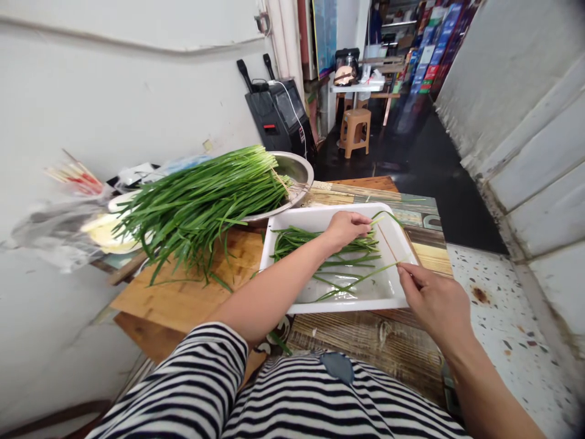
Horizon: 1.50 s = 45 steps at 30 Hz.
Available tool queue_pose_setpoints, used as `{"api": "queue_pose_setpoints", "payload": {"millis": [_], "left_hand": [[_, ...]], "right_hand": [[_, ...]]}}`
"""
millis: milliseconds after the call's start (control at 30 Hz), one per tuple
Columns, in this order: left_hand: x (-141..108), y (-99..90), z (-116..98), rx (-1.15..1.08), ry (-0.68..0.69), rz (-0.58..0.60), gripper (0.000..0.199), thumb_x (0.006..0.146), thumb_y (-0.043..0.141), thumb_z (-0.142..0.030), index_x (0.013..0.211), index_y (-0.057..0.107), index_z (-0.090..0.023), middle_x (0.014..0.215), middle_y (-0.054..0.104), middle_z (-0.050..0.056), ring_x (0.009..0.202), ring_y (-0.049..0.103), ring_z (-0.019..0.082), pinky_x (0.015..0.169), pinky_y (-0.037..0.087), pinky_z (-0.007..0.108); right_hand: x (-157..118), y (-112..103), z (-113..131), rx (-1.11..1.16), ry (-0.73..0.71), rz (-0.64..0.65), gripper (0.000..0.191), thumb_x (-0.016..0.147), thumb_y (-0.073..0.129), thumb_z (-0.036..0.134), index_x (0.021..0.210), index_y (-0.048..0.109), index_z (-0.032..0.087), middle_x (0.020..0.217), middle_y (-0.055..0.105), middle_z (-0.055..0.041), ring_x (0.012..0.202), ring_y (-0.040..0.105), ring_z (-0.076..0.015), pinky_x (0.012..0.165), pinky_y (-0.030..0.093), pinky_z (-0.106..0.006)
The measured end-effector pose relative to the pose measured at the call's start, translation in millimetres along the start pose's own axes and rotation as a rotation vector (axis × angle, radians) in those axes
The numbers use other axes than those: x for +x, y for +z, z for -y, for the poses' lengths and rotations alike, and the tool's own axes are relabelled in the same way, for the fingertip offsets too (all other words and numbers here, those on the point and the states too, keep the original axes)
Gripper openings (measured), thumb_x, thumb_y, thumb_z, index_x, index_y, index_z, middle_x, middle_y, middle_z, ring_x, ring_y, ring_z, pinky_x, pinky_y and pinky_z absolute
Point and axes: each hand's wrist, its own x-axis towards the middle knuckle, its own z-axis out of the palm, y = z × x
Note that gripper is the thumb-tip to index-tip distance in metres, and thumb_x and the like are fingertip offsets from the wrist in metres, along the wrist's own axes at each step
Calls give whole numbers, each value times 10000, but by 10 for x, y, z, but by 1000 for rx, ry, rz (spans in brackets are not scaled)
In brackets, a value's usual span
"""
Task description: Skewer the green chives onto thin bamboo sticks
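Note:
A white tray (278, 221) on the table holds some water and long green stalks (351, 261). Over its far right part, my left hand (350, 228) pinches the pale end of a green stalk. At the tray's right edge my right hand (432, 296) is closed on a thin brown skewer (388, 242) that points up and to the left. A green stalk also reaches this hand's fingertips. Left of the tray, a large bunch of green chives (210, 195) lies across a metal bowl (304, 177) and hangs over a wooden board (183, 296).
Plastic bags (50, 228) and a bundle of red-and-white sticks (80, 180) lie at the left by the wall. Behind the table stand a black machine (283, 116) and a brown stool (355, 131). Stacked boxes (429, 52) are at the back right.

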Motion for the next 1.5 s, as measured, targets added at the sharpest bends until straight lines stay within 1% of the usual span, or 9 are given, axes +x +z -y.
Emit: {"api": "queue_pose_setpoints", "payload": {"millis": [300, 567, 767, 800, 967, 1133, 1233, 1400, 1500], "left_hand": [[39, -12, 54, 69, 61, -4, 173, 683, 699, -74, 850, 742, -81, 590, 654, 4, 557, 570, 69, 656, 472, 218], [32, -14, 62, 114, 117, 84, 230, 669, 712, -113, 895, 754, -103, 742, 720, 42, 644, 609, 86, 761, 508, 251], [-164, 37, -111, 356, 243, 539, 262, 698, 715, -212, 941, 757, -123, 882, 747, 48, 822, 653, 129, 829, 497, 238], [-168, 22, -139, 410, 266, 561, 264, 725, 696, -235, 959, 754, -126, 904, 747, 47, 842, 655, 134, 831, 493, 234], [13, -89, -40, 910, 431, 234, 249, 828, 569, -205, 998, 746, -161, 1038, 723, 64, 999, 631, 189, 906, 442, 289], [162, -6, 231, 1363, 480, 298, 219, 841, 568, -261, 962, 738, -196, 1017, 696, 107, 1030, 584, 261, 880, 347, 393], [144, 83, 281, 1425, 493, 292, 261, 869, 526, -307, 854, 743, -164, 912, 677, 122, 960, 571, 264, 850, 297, 409], [97, 110, 257, 1463, 681, 323, 216, 844, 529, -206, 894, 737, -180, 1064, 619, 134, 1074, 498, 271, 853, 284, 392], [82, 85, 234, 1501, 637, 404, 240, 841, 501, -166, 903, 733, -177, 1022, 635, 134, 1028, 525, 257, 862, 304, 394]], "right_hand": [[3, 3, -32, 4, -14, 22, 417, 891, 404, 432, 900, 764, 222, 616, 687, -41, 503, 573, -162, 501, 308, -265], [-7, 0, -38, 48, -7, 23, 384, 891, 429, 414, 934, 756, 219, 685, 708, -46, 564, 607, -171, 527, 351, -263], [65, 61, -25, 64, 64, -55, 368, 883, 446, 393, 944, 751, 196, 729, 718, -67, 586, 617, -179, 538, 350, -258], [73, 68, -28, 63, 68, -62, 364, 882, 450, 391, 941, 751, 195, 730, 718, -67, 588, 617, -178, 537, 347, -257], [40, 43, -40, -28, 27, -12, 384, 890, 427, 408, 915, 751, 204, 657, 696, -63, 539, 586, -176, 513, 305, -264], [-5, -18, -22, -125, -30, 54, 424, 908, 385, 417, 905, 750, 202, 616, 676, -76, 496, 552, -170, 502, 272, -266], [-3, -31, -11, -108, -39, 42, 435, 910, 375, 421, 914, 749, 198, 618, 676, -75, 498, 555, -168, 508, 276, -266], [-2, -24, -23, -102, -42, 35, 450, 913, 359, 421, 913, 748, 195, 631, 686, -80, 492, 551, -169, 513, 276, -269], [-9, -21, -39, -92, -50, 39, 431, 907, 381, 421, 922, 748, 196, 645, 693, -80, 506, 562, -174, 519, 282, -266]]}}
